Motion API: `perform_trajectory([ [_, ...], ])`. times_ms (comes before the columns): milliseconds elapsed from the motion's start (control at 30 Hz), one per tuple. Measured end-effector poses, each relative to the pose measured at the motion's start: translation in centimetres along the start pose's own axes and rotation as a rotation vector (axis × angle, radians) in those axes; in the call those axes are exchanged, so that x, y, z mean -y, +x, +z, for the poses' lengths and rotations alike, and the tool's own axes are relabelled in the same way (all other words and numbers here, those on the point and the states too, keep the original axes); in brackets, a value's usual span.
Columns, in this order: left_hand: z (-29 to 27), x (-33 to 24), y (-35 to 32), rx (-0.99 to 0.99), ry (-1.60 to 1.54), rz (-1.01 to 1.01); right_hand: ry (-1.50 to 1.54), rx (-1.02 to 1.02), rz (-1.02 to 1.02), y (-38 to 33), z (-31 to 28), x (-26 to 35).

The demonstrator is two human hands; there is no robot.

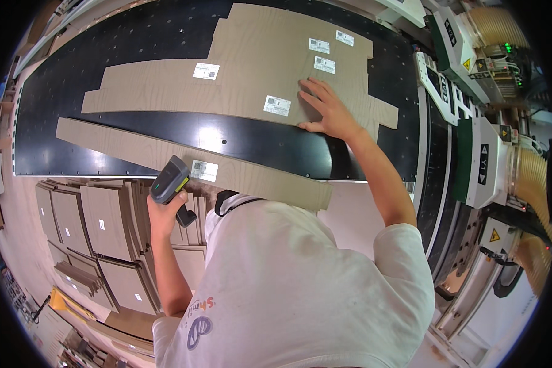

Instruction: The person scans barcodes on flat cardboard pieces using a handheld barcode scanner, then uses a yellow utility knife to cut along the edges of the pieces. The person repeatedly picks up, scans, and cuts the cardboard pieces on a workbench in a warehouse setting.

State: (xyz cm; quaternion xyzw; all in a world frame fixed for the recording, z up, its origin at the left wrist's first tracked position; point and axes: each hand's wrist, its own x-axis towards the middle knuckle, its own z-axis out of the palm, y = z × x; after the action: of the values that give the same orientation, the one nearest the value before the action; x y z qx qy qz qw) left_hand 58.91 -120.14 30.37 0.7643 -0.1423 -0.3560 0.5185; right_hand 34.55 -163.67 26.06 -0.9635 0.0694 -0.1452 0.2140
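A dark grey handheld barcode scanner (pixel 169 179) with a yellow stripe is gripped in my left hand (pixel 164 213), close to a white label (pixel 204 171) on a long, narrow wood-grain board (pixel 270 176). That board lies slanted, its right end overhanging the front edge of a black work table (pixel 227 138). My right hand (pixel 330 114) has its fingers spread flat on a group of wood-grain panels (pixel 257 52) farther back. Several white labels are stuck to those panels, one label (pixel 277 105) just left of my right hand.
Stacks of labelled panels (pixel 107 221) stand below the table's front edge at the left. Along the right side runs a machine (pixel 478 159) with green-and-white housings and ribbed yellowish hoses (pixel 527 178). A yellow-handled cart (pixel 64 302) is at the lower left.
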Motion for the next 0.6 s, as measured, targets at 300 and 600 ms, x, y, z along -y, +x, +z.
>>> perform_trajectory([
  [300, -0.6, -0.2, -1.2, -0.027, 0.087, 0.007, 0.015, 0.038, -0.031, 1.6, -0.6, -1.1],
  [600, -3.4, -8.2, -4.7, 0.056, 0.599, -0.032, -0.144, -0.041, 0.039, 0.7, -1.2, 3.9],
])
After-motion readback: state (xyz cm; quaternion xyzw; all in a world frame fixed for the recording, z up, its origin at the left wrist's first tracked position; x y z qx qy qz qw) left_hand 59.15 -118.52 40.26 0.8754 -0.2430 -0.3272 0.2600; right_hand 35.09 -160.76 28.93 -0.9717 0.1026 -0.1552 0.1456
